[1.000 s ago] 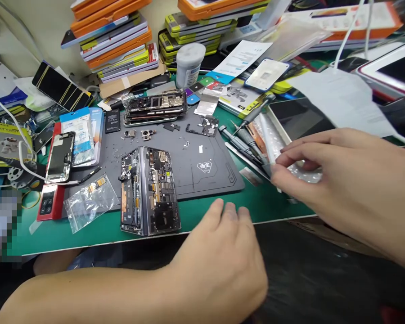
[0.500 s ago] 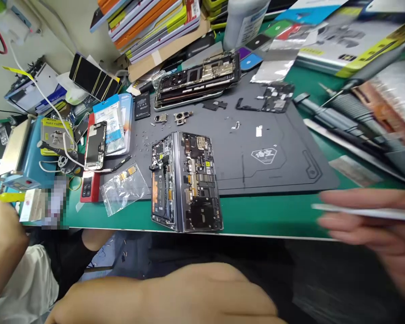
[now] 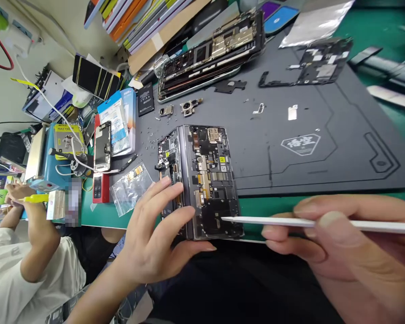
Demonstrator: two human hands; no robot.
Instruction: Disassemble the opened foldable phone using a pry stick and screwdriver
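Now that both hands have come in from the near edge, the work has shifted onto the opened foldable phone (image 3: 200, 180): 1 second ago the left hand lay idle below the desk edge and the right was fishing among the tools on the right, and now each is on the job. That reads as the move from fetching a tool to using it.

Left hand (image 3: 155, 238) reaches up from the near left, fingers spread, fingertips pressed on the phone's left half and hinge, thumb tucked along its near edge, pinning it flat. Right hand (image 3: 327, 243) enters from the near right, thumb and 2 fingers pinching a thin white pry tool (image 3: 290, 221) held almost level, its tip touching the near right corner of the exposed board.

The phone lies at the near left of the grey work mat (image 3: 340, 148), overhanging onto the green desk (image 3: 266, 207). A second stripped phone frame (image 3: 209, 51) sits far across the mat, a small parts bag (image 3: 131, 188) just left. At far left, another person's hand (image 3: 15, 193) holds a yellow tool, well apart.
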